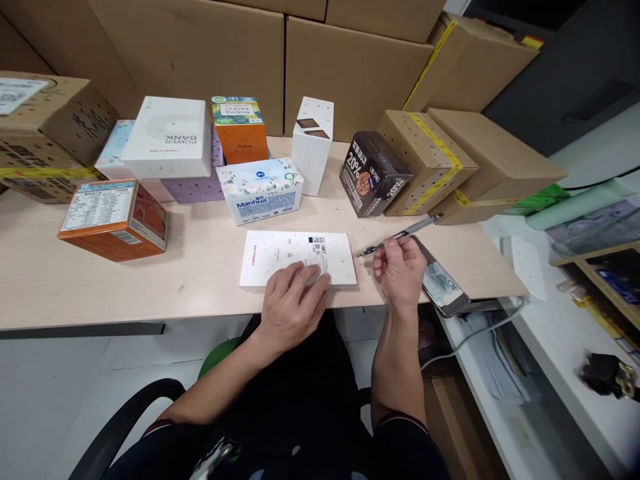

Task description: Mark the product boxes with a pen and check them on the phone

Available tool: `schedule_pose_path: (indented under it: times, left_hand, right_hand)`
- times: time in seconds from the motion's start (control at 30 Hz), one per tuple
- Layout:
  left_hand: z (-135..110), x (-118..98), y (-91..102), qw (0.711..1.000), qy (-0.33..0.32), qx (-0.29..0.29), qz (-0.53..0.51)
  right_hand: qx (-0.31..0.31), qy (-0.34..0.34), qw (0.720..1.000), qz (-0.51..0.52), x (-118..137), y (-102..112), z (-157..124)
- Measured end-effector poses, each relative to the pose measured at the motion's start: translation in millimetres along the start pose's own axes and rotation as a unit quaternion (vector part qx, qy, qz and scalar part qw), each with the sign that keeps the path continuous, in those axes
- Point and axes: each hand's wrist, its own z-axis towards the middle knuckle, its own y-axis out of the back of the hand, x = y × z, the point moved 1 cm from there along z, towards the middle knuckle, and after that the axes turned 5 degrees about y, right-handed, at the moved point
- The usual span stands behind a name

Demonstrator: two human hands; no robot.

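Note:
A flat white box (301, 251) lies near the front edge of the table, with small print and a barcode label on its top. My left hand (295, 303) rests on its near side, fingers stretched out and slightly spread. To the right of the box, my right hand (401, 270) is closed, thumb and fingers pinched at the middle of a pen (411, 229). The pen's dark tip points left toward the box; part of its shaft is hidden by the fingers. Just right of this hand lies a phone (443, 283), showing a banknote-like picture.
Behind stand a Manhua tissue pack (263, 190), a tall white box (313, 147), a dark box (373, 173) and a power bank box (167, 137). An orange box (115, 220) sits at left. Cardboard boxes (357, 73) line the back. A cable (470, 343) hangs at right.

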Motion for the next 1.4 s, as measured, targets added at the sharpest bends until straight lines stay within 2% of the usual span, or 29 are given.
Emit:
schedule_pose_path:
  times: [0.17,0.33,0.47,0.67,0.83,0.97,1.1,1.17,1.3,1.4]
  left_hand:
    - [1.3,-1.4,1.9,1.000,-0.001,0.013,0.020]
    - [0.8,-1.3,1.7,0.999,0.001,0.023,0.025]
    - [-1.1,0.0,0.8,0.999,-0.003,0.023,0.027]
    - [-2.4,-0.2,-1.3,0.999,0.000,0.026,0.035]
    - [0.3,-4.2,-2.3,0.998,0.010,0.029,0.049]
    - [0.1,-5.4,-2.1,0.997,0.012,0.044,0.057]
    - [-0.3,-5.3,-1.6,0.996,0.013,0.064,0.062]
    - [0.4,-5.5,-1.2,0.996,0.012,0.067,0.065]
    - [1.6,-6.1,-1.0,0.995,0.014,0.068,0.068]
    - [1.0,-6.1,-1.7,0.995,0.015,0.070,0.066]
  right_hand:
    - [-0.024,0.064,0.993,0.092,4.1,-2.5,-0.5]
    - [-0.005,0.095,0.993,0.063,2.1,0.2,1.1]
    - [0.037,0.124,0.991,0.020,1.1,8.3,0.9]
    - [0.127,0.126,0.978,0.103,11.5,17.8,0.7]
    - [0.056,0.135,0.980,0.137,20.9,1.2,-1.9]
    - [0.046,0.107,0.988,0.103,23.4,-13.6,-7.9]
    - [0.108,0.078,0.989,0.061,19.1,-24.4,-21.0]
    - [0.117,0.079,0.990,0.024,16.1,-29.4,-27.1]
    - [0.045,0.147,0.987,-0.050,12.1,-35.4,-31.7]
    - [0.054,0.195,0.973,-0.111,10.1,-35.8,-31.7]
